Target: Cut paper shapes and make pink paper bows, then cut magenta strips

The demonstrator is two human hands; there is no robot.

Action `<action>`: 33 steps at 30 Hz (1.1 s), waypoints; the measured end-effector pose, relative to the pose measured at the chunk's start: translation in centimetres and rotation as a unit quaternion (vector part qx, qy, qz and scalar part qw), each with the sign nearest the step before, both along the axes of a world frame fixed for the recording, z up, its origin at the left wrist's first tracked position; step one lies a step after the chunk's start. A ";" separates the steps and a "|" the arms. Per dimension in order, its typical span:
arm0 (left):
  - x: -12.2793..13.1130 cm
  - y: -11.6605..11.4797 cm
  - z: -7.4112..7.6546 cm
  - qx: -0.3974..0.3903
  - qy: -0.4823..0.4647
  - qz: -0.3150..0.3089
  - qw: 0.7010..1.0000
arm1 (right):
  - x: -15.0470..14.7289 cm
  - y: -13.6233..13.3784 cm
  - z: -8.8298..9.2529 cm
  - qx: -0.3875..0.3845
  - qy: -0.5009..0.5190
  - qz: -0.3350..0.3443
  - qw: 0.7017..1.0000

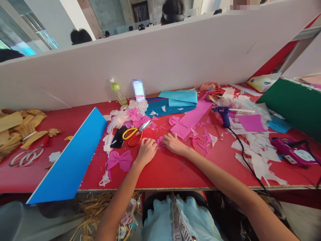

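Note:
My left hand (146, 150) and my right hand (173, 143) rest close together on the red table (165, 170). Between them they pinch a small folded piece of pink paper (159, 142), fingers curled round its two ends. Yellow-and-red handled scissors (136, 133) lie just beyond my left hand. A finished pink paper bow (119, 160) sits to the left of that hand. More pink and white paper flowers (132, 115) are piled further back.
A blue board (72, 157) leans over the front edge at left. A black phone (118, 137), green bottle (117, 92), blue and pink sheets (179, 100), a blue glue gun (223, 113) with its cord, a purple tool (292, 152) and white scraps crowd the table. A white partition (160, 63) stands behind.

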State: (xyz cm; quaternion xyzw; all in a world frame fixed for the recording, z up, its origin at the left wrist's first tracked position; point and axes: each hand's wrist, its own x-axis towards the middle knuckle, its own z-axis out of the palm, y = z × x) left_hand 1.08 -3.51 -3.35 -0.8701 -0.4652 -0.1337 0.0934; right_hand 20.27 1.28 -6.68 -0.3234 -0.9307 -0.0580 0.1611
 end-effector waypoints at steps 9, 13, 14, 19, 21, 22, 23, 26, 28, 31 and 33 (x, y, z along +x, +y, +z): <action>-0.1 0.1 -0.2 0.001 0.001 -0.001 1.000 | 0.2 0.3 0.0 0.016 0.004 0.003 1.000; -0.2 0.2 -0.2 0.002 0.002 0.000 1.000 | 0.3 0.4 0.0 0.013 0.003 0.002 1.000; -0.2 0.2 -0.1 0.003 0.003 -0.002 1.000 | 0.4 0.4 0.1 0.011 0.005 0.002 1.000; -0.3 0.2 -0.1 -0.002 0.007 -0.007 1.000 | 0.4 0.4 0.0 0.007 0.010 0.007 1.000; -0.3 0.3 -0.1 -0.006 0.007 -0.006 1.000 | 0.4 0.4 -0.1 0.007 0.009 0.007 1.000; -0.3 0.3 -0.1 -0.009 0.007 -0.005 1.000 | 0.5 0.5 -0.1 0.008 0.009 0.006 1.000; -0.3 0.3 -0.2 -0.011 0.007 -0.004 1.000 | 0.5 0.5 -0.1 0.007 0.009 0.004 1.000; -0.4 0.3 -0.3 -0.013 0.006 -0.005 1.000 | 0.7 0.5 0.0 0.005 0.010 -0.001 1.000; -0.4 0.3 -0.3 -0.012 0.006 -0.007 1.000 | 0.8 0.5 0.0 0.003 0.005 -0.002 1.000; -0.4 0.3 -0.3 -0.013 0.007 -0.006 1.000 | 0.9 0.5 0.0 -0.006 0.003 -0.001 1.000; -0.4 0.3 -0.2 -0.015 0.005 -0.005 1.000 | 0.9 0.6 -0.1 -0.018 0.014 -0.005 1.000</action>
